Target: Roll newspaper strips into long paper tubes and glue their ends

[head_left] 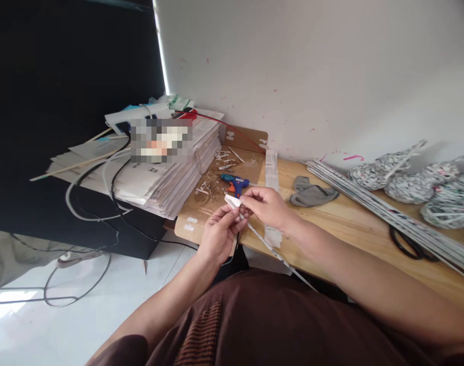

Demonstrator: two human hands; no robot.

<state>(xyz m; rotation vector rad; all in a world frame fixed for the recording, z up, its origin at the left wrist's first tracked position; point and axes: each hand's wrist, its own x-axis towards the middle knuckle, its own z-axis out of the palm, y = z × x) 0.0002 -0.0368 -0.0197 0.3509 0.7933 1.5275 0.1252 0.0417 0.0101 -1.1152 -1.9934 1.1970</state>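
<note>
Between my two hands is the flared white end of a rolled newspaper tube (pixel 270 247), whose thin length slants down to the right toward my lap. My left hand (pixel 221 230) pinches it from below with thumb and fingers. From the right, my right hand (pixel 265 204) closes its thumb and fingertips on the same paper end. Just beyond the hands lies a blue glue gun (pixel 235 182) with an orange trigger, on a brown cardboard sheet (pixel 250 165) strewn with paper scraps. A newspaper strip (pixel 272 170) runs beside the cardboard, partly behind my right hand.
Stacked newspapers (pixel 178 188) stand at the left with cables looping over their edge. Right of the hands are grey cloth pieces (pixel 311 192), a bundle of paper tubes (pixel 384 213), black-handled scissors (pixel 407 244) and woven paper shapes (pixel 410 185) along the wall.
</note>
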